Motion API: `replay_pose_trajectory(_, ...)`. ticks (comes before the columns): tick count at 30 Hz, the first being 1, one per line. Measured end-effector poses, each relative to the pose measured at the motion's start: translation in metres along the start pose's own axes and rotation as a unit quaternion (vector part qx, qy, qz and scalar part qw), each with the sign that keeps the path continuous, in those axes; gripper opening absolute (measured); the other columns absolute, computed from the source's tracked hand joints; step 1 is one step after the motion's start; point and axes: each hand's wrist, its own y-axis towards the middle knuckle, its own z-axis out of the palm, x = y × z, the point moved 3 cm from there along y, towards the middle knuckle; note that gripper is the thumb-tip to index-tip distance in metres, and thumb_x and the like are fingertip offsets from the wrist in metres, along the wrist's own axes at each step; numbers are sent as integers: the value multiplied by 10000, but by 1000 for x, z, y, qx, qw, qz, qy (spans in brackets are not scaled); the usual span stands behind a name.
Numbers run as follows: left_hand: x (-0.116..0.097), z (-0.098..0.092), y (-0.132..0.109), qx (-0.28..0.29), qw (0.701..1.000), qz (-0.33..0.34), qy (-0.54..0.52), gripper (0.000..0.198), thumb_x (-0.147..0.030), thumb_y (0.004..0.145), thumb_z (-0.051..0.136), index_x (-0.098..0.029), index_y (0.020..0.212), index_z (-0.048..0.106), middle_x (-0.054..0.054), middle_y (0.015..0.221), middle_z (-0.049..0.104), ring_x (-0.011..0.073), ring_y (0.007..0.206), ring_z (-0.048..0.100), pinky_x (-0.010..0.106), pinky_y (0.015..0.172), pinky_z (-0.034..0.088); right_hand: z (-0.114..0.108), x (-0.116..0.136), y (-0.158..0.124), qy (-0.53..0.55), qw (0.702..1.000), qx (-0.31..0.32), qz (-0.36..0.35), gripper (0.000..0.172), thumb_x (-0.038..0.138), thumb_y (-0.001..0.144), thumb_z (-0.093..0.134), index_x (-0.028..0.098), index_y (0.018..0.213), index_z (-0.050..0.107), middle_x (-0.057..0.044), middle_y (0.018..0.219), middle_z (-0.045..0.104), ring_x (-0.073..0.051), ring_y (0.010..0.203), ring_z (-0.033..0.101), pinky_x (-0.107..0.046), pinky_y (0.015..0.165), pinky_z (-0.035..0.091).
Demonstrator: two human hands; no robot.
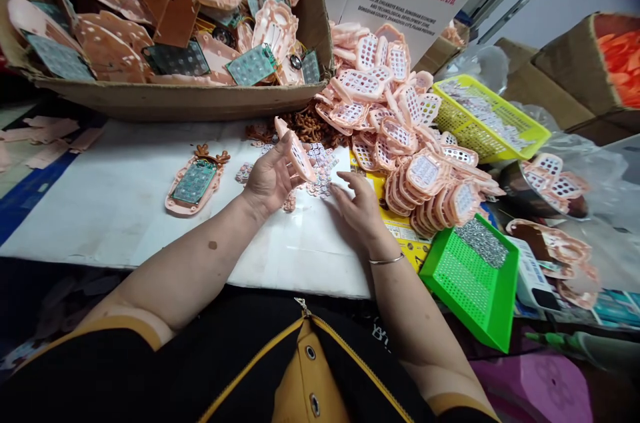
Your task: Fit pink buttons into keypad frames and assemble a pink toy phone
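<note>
My left hand (pixel 271 177) grips a pink plastic shell (pixel 299 155) with rows of holes, tilted on edge over the table. Below and beside it lies a scatter of small pale printed buttons (pixel 320 186). My right hand (pixel 359 206) is at the right edge of these buttons, fingers curved and apart, with nothing visible in it. To the left, a pink shell (pixel 186 207) lies flat with a green circuit board (pixel 195 181) in it and brown antlers (pixel 214 155) at its top. Behind the buttons sits a heap of brown antler pieces (pixel 313 127).
A cardboard box (pixel 200 101) full of pink shells and circuit boards stands at the back left. Perforated pink shells (pixel 400 123) are piled and stacked on the right. A yellow basket (pixel 493 117) and a green tray (pixel 463 283) holding small metal screws stand farther right.
</note>
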Motion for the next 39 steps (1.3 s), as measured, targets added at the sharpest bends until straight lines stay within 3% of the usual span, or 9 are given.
replay_pose_trajectory(4,1,0,1,-3,1000,5,-10,570,-555,738,738,-195,1162,613,68,1093,708,184,812,707,297,660,568,16,9,1,-61,994,73,-60,480,434,919,576,154,1309,559,-185,1245,673,-293,1155,620,-471,989,499)
replay_pose_trajectory(8,0,1,1,4,1000,1,-6,538,-547,745,730,-197,1139,623,68,1093,706,191,828,705,286,642,553,22,17,-1,-157,977,104,-98,343,359,976,497,168,1221,641,-158,1255,694,-292,1181,623,-475,1023,475)
replay_pose_trajectory(14,1,0,0,11,1000,1,0,563,-540,732,740,-198,1160,610,80,1138,700,200,879,709,300,696,566,0,20,4,-168,982,-57,-62,300,305,974,472,190,1093,721,-151,1099,734,-255,996,673,-443,899,528)
replay_pose_trajectory(18,1,0,0,1,1000,-9,-3,560,-533,731,744,-195,1159,616,78,1120,714,192,833,717,282,643,558,-25,11,-1,-65,989,-130,38,309,250,917,499,213,1127,723,-95,957,739,-203,854,666,-409,817,541)
replay_pose_trajectory(24,6,2,-2,28,999,-26,-15,543,-475,748,742,-183,1190,625,101,1129,731,243,937,728,372,805,583,-42,9,-29,283,939,-20,194,358,352,776,739,236,1114,732,-38,903,738,-159,762,672,-384,733,580)
replay_pose_trajectory(26,9,3,-3,70,997,-35,-8,538,-474,725,758,-171,1153,639,128,1180,720,277,997,718,427,870,570,-52,22,-34,287,944,-68,148,356,357,769,772,263,1110,733,-22,902,726,-151,785,669,-362,730,584)
replay_pose_trajectory(31,16,3,-10,201,978,-59,20,659,-548,604,839,-177,1115,652,144,1251,691,314,1002,713,447,858,560,-69,74,-31,56,971,-226,-62,178,204,844,722,297,990,764,-24,937,718,-151,858,675,-337,767,576)
replay_pose_trajectory(35,22,3,-13,272,959,-58,49,616,-541,660,818,-186,1137,656,128,1178,713,276,978,714,357,790,550,-53,102,-25,-46,953,-216,-207,356,88,882,628,283,1171,698,-58,1027,760,-176,922,718,-348,801,587)
replay_pose_trajectory(39,24,3,-13,285,954,-53,73,636,-525,669,818,-188,1182,648,125,1204,694,253,997,695,321,769,538,-37,107,-23,-111,947,-171,-248,348,101,905,590,244,1213,668,-80,1045,771,-206,968,720,-371,833,571)
